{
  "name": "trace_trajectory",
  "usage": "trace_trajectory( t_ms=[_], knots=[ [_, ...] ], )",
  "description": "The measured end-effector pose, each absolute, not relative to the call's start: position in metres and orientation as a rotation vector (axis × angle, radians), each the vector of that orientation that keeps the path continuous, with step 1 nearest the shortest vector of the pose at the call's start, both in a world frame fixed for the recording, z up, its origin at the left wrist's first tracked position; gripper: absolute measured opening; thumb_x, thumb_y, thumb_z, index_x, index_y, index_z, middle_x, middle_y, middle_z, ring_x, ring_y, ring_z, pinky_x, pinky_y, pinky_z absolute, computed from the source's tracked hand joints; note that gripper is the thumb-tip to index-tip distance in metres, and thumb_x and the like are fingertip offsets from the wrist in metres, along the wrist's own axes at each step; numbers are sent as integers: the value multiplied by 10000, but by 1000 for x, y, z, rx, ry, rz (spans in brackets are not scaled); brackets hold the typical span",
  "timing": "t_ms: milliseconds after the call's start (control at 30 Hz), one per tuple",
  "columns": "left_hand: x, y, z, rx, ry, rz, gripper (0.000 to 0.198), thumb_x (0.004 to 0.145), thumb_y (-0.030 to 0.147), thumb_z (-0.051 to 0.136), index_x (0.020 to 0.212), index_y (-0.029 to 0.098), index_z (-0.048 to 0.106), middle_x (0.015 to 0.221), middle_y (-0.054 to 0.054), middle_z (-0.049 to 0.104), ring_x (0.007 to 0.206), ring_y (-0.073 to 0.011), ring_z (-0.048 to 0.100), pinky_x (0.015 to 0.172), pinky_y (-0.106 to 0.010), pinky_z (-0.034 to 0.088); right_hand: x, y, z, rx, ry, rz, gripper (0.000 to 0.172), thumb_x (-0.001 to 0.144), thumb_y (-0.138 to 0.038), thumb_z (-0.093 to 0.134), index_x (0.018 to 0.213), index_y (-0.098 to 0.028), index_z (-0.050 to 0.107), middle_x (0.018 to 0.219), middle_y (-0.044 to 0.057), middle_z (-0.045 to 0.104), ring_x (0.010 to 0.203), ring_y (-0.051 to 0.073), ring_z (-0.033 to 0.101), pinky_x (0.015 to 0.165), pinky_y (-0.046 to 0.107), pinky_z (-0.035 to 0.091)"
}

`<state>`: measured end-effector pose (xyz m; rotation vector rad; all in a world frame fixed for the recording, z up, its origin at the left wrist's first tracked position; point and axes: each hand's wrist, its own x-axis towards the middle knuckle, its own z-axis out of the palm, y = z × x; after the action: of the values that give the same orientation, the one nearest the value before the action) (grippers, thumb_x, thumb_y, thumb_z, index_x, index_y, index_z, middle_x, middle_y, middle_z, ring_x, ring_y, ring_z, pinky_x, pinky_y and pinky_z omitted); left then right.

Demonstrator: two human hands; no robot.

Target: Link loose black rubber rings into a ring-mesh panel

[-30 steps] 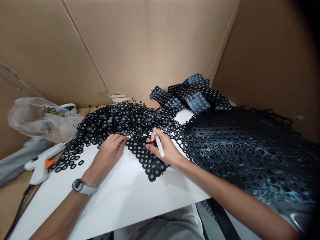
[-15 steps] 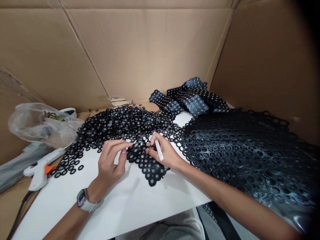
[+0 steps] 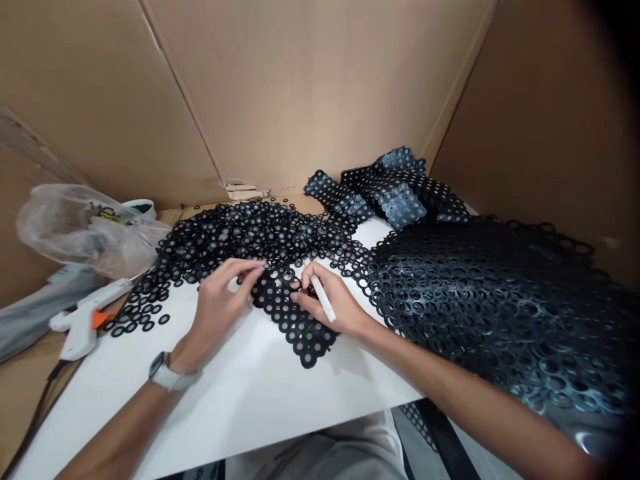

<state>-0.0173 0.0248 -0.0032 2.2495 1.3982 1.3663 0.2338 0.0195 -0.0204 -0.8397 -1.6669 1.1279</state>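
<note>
My right hand is closed around a white stick and rests on a small black sheet of joined rings lying on the white board. Its fingertips press at the sheet's top edge. My left hand, with a watch on the wrist, reaches over the sheet's left edge with fingers curled in a pinch near a black ring; what it pinches is too small to tell. A heap of loose black rings lies just beyond both hands.
A large black ring mat covers the right side. Folded ring sheets lie at the back. A white glue gun and a plastic bag sit at the left. Cardboard walls enclose the space.
My left hand lifted off the board, then moved forward to the sheet's left edge with fingers pinched. My right hand stayed on the sheet holding the white stick.
</note>
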Motion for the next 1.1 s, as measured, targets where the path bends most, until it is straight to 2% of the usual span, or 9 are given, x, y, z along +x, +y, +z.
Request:
trace_trajectory(
  t_ms=[167, 367, 467, 567, 633, 700, 833, 933, 1100],
  knots=[
    [-66, 52, -4, 1872, 1763, 1368, 418, 1135, 525, 552, 1286, 219, 794, 1113, -70, 843, 947, -219, 778, 900, -357, 609, 235, 20, -21, -850, -1639, 1160, 232, 919, -252, 736, 961, -278, 509, 1015, 13, 686, 1078, 291, 755, 866, 371, 525],
    [-108, 58, 17, 1985, 2024, 1369, 653, 1173, 618, 351, 1125, 176, 830, 1117, -95, 792, 965, -258, 708, 948, -435, 556, 235, 21, -23, -831, -1648, 1126, 234, 903, -241, 733, 958, -279, 508, 1013, 14, 697, 1021, 275, 748, 855, 366, 520],
    [-110, 59, 15, 2089, 2004, 1326, 525, 1113, 625, 527, 1126, 196, 830, 1089, -69, 771, 954, -252, 682, 944, -415, 534, 234, 21, -22, -854, -1637, 1129, 219, 898, -243, 723, 950, -276, 513, 1020, 17, 700, 1002, 268, 729, 838, 356, 512],
    [-99, 59, 2, 2252, 1889, 1088, 409, 1011, 601, 713, 1128, 228, 834, 1080, -49, 775, 788, -205, 664, 780, -360, 524, 234, 21, -21, -858, -1647, 1126, 211, 893, -234, 721, 950, -274, 522, 1018, 14, 697, 997, 263, 713, 841, 351, 504],
    [-86, 54, -6, 2369, 1828, 912, 349, 1015, 545, 718, 1128, 233, 824, 1086, -51, 781, 762, -199, 674, 734, -351, 517, 234, 20, -21, -847, -1656, 1117, 215, 890, -229, 722, 947, -273, 519, 1013, 10, 691, 971, 255, 706, 837, 345, 499],
    [-69, 46, -10, 2454, 1784, 838, 297, 1077, 469, 638, 1138, 228, 801, 1135, -60, 785, 826, -206, 715, 759, -346, 533, 234, 21, -22, -842, -1663, 1101, 215, 891, -229, 719, 950, -270, 517, 1016, 8, 685, 931, 241, 695, 830, 336, 495],
    [-35, 24, -5, 2547, 1554, 1009, 245, 1148, 321, 549, 1234, 233, 762, 1226, -68, 783, 1011, -205, 765, 851, -316, 576, 236, 23, -24, -891, -1692, 1057, 186, 889, -233, 712, 958, -265, 543, 965, -7, 660, 839, 217, 636, 773, 310, 460],
    [-20, 15, 2, 2666, 1437, 1197, 181, 1118, 247, 640, 1246, 239, 768, 1200, -48, 798, 876, -156, 745, 763, -281, 573, 238, 25, -25, -934, -1688, 1032, 204, 860, -219, 730, 947, -265, 550, 903, -21, 640, 787, 210, 601, 741, 301, 429],
    [-17, 12, 15, 2571, 1480, 1604, 164, 1033, 169, 778, 1186, 226, 785, 1114, -26, 795, 606, -72, 574, 615, -249, 509, 236, 25, -23, -942, -1657, 1060, 221, 858, -209, 721, 948, -267, 527, 966, -9, 676, 831, 216, 657, 776, 313, 465]
  ],
)
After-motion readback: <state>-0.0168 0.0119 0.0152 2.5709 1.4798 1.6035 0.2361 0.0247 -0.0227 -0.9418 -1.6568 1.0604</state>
